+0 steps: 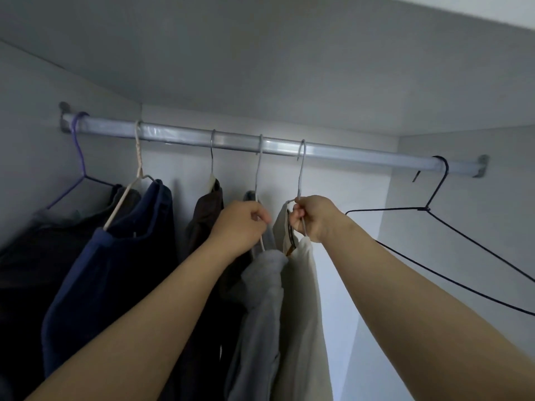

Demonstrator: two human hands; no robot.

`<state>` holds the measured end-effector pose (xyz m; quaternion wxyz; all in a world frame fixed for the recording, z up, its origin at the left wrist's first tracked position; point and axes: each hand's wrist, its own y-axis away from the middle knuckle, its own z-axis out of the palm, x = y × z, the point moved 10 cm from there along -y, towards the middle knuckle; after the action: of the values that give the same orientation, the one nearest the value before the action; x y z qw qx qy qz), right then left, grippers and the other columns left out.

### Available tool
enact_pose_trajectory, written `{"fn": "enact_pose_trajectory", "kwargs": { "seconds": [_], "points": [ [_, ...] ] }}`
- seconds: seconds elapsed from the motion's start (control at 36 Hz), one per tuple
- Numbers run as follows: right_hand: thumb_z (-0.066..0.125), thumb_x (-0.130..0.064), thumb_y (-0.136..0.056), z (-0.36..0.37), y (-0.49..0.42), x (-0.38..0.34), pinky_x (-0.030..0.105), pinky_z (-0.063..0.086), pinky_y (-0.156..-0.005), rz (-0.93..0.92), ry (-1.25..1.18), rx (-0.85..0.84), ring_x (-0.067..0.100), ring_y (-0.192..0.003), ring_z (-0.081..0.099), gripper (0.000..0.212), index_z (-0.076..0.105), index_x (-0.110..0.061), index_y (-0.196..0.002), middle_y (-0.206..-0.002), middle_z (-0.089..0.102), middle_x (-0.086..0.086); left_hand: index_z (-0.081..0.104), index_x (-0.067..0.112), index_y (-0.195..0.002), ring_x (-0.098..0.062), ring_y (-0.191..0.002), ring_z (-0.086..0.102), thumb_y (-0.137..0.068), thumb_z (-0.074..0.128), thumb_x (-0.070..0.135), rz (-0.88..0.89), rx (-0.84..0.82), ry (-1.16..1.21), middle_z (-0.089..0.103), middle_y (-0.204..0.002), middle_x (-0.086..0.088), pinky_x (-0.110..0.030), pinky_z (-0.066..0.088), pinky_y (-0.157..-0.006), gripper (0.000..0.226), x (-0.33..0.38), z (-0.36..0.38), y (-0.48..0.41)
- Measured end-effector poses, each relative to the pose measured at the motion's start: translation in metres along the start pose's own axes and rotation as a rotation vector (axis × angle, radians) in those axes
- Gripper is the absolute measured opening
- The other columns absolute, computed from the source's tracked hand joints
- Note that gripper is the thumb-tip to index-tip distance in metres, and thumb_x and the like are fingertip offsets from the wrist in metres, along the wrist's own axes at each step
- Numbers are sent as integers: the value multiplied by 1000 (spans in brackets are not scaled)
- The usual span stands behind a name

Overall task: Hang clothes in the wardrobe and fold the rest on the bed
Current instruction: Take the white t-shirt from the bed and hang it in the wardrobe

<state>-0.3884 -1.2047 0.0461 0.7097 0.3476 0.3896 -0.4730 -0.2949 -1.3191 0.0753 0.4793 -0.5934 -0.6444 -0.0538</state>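
My right hand [312, 219] pinched the wire hanger [301, 175] of the cream garment [304, 299], hooked on the rail [347, 154]; left hand [240, 227] gripped the neighbouring hanger [258, 169] carrying the grey garment [260, 302].

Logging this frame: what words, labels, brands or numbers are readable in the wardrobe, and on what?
Neck label of the cream garment, just beside the right hand: a dark strip, print too small and blurred to read.
No other text shows.
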Motion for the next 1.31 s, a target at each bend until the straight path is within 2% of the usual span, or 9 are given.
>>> {"fn": "enact_pose_trajectory", "kwargs": {
  "seconds": [0.11, 0.19, 0.25, 0.33, 0.42, 0.47, 0.56, 0.97, 1.31],
  "points": [
    [33, -6, -100, 1, 4, 0, 19, 42, -39, -36, 143, 6, 11, -45, 36, 27, 45, -8, -76, -65, 41, 4, 63, 23, -77, -2, -64, 48, -87, 53, 3, -42, 13, 34, 52, -69, 8, -8, 36, -55, 24, -4, 3, 9],
    [37, -3, -96, -8, 15, -8, 25, 34, -51, -104, 283, 64, 16, -53, 37, 25, 48, -7, -73, -66, 42, 6, 62, 25, -75, -3, -61, 47, -88, 52, 4, -58, 26, 56, 50, -66, 8, -7, 37, -53, 26, -3, 2, 18],
    [41, -4, -95, -18, 25, -12, 24, 33, -53, -130, 335, 107, 16, -57, 39, 18, 59, -4, -94, -68, 42, 5, 64, 23, -80, -3, -61, 47, -88, 53, 5, -67, 48, 67, 50, -65, 8, -9, 38, -55, 22, 2, 0, 24],
    [45, -9, -95, -35, 39, -12, 27, 38, -62, -160, 356, 109, 18, -68, 43, 31, 54, 0, -123, -76, 44, 5, 67, 18, -90, -2, -60, 48, -89, 53, 6, -62, 99, 128, 50, -64, 10, -6, 38, -54, 18, 21, -1, 36],
    [47, -16, -95, -54, 61, -8, 28, 41, -73, -157, 348, 79, 19, -80, 49, 18, 55, -10, -110, -94, 50, 5, 64, 22, -89, -4, -67, 51, -91, 53, 10, -25, 96, 251, 57, -80, 4, -8, 42, -58, 17, 56, 8, 52],
    [48, -18, -94, -72, 74, -7, 27, 42, -69, -158, 341, 86, 16, -75, 50, 12, 53, -11, -103, -93, 52, 3, 63, 27, -86, -7, -73, 52, -92, 54, 14, -13, 70, 312, 60, -91, -1, -15, 47, -69, 17, 78, 20, 64],
    [49, -18, -94, -104, 92, -7, 25, 42, -66, -157, 332, 107, 14, -74, 50, 10, 53, -13, -101, -88, 53, 0, 62, 31, -82, -10, -77, 53, -91, 55, 16, -25, 26, 363, 58, -86, 4, -25, 47, -77, 19, 100, 46, 80],
    [52, -18, -92, -330, 196, 70, 27, 45, -69, 20, 250, 480, 15, -78, 56, 7, 57, -14, -96, -87, 58, 0, 61, 28, -92, -8, -73, 55, -92, 49, 13, -295, -443, 444, 55, -81, 9, -18, 43, -62, 19, 107, 251, 208],
    [51, -17, -91, -458, 350, 158, 27, 41, -63, 84, -64, 992, 17, -69, 52, 8, 56, -14, -85, -80, 56, 2, 63, 28, -82, -13, -58, 51, -90, 54, 17, -176, -1030, 446, 53, -67, 5, -29, 44, -68, 17, 150, 380, 343]
  ]
}}
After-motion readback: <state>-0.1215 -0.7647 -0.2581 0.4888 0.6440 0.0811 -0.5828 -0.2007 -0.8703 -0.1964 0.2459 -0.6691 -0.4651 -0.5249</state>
